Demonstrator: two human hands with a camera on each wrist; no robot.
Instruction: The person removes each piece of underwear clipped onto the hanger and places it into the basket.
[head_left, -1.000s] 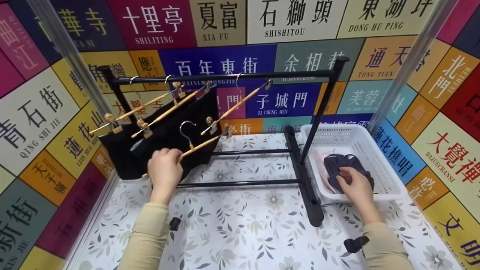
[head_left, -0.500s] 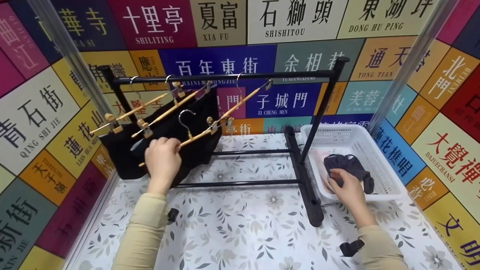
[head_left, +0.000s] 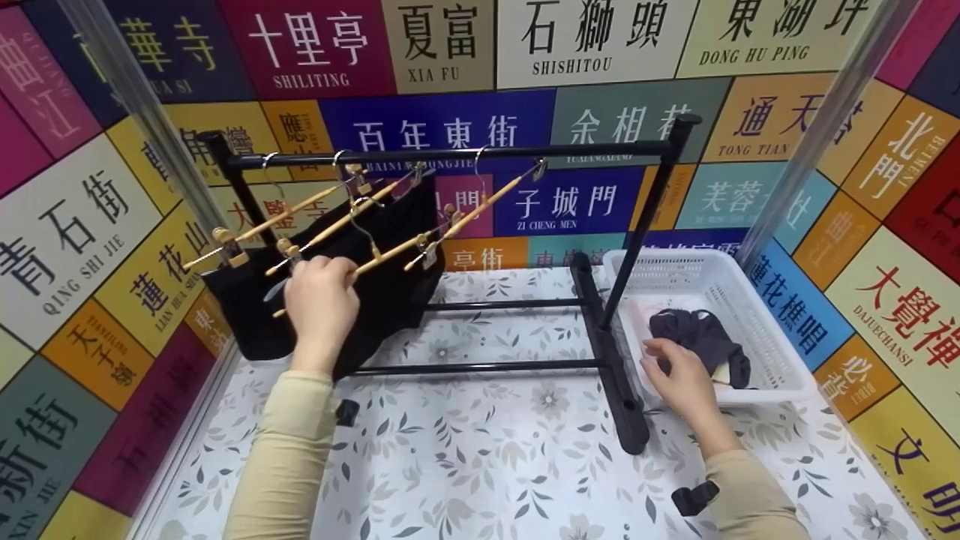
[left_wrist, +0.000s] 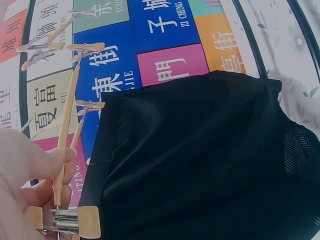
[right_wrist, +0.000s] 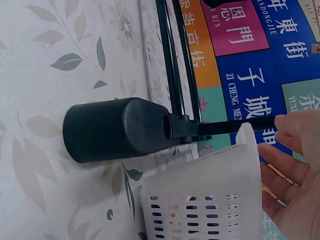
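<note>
My left hand point(head_left: 321, 307) pinches the wooden bar of a clip hanger point(head_left: 390, 253), whose metal hook stands up below the rack's top rail. In the left wrist view, thumb and fingers close round this bar just above a clip point(left_wrist: 65, 220). Right behind it hangs a black garment point(left_wrist: 190, 150) with a mesh patch, clipped to another hanger point(head_left: 341, 217) on the rail. My right hand point(head_left: 679, 382) holds nothing, its fingers loosely bent over the near left rim of a white basket point(head_left: 802, 379). A dark garment point(head_left: 690, 337) lies crumpled inside.
The black garment rack point(head_left: 585, 150) spans the table point(head_left: 480, 457), with two low crossbars and a foot point(head_left: 621, 390) beside the basket. More clip hangers, one bare hanger point(head_left: 480, 214) among them, hang from its rail. Clear posts and a sign-printed wall stand behind.
My left hand has risen and shifted slightly left, lifting the hanger toward the rail. My right hand has moved left, off the dark garment to the basket's rim.
</note>
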